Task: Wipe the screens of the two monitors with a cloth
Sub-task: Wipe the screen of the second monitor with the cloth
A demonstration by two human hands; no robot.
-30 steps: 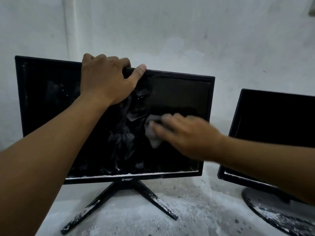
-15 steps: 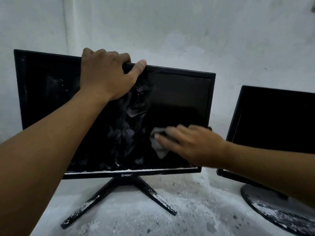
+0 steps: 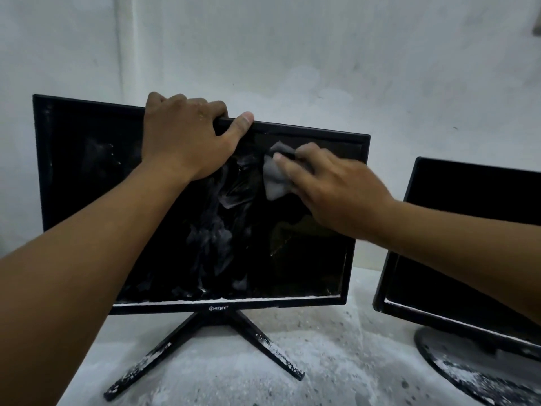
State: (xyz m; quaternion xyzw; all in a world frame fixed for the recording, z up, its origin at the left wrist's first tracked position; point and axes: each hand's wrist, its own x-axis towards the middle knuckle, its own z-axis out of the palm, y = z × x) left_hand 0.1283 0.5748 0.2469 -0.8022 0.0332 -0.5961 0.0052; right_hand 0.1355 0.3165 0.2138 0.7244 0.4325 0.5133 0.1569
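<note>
The left hand [image 3: 187, 139] is gripping the top edge of the left monitor [image 3: 87, 177], fingers curled over the back, bracing it on the dusty table [image 3: 336, 361]. Pale smears are showing across the middle of its screen. The right hand [image 3: 336, 189] is pressing a gray cloth [image 3: 273, 177] flat against the upper right of that screen. Pushing too hard there could be tipping the monitor back on its thin stand [image 3: 205, 347], or grit in the cloth could be scratching the glass. The right monitor [image 3: 468, 230] is standing just beside it, cut off at the picture's edge and partly hidden by the right forearm, so its cleanliness is hard to judge.
</note>
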